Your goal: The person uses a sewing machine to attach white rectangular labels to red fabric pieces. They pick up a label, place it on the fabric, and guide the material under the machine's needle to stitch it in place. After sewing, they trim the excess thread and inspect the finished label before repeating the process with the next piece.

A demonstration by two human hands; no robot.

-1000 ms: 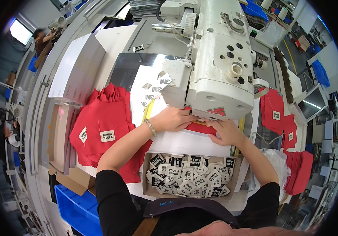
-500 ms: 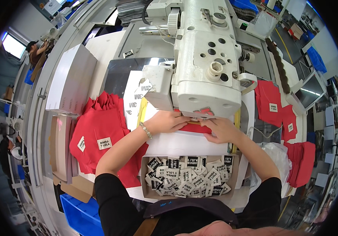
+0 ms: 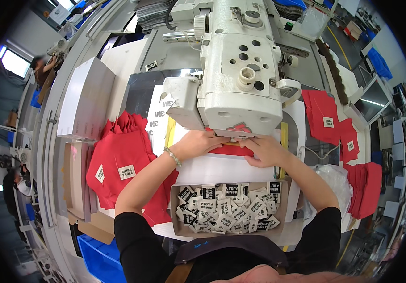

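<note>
My left hand (image 3: 191,144), a beaded bracelet at its wrist, has curled fingers on a red fabric piece (image 3: 231,150) beneath the head of the white sewing machine (image 3: 240,104). My right hand (image 3: 264,151) grips the same piece from the right, fingertips close to the left hand's. Part of the fabric and the needle area are hidden under the machine. A white sheet (image 3: 203,170) lies below the hands, between yellow strips (image 3: 170,132). Nearer me is a cardboard box (image 3: 282,203) of small black and white fabric labels (image 3: 219,211).
Red labelled pieces (image 3: 113,153) are heaped at left, beside a white box (image 3: 82,101). More red stacks (image 3: 318,120) and a plastic bag (image 3: 332,191) lie right. A blue bin (image 3: 94,252) sits lower left. A co-worker (image 3: 42,70) works far left.
The view has shifted, so the machine appears farther left and slightly higher. Both hands stay on the red piece at the machine, with only slight movement.
</note>
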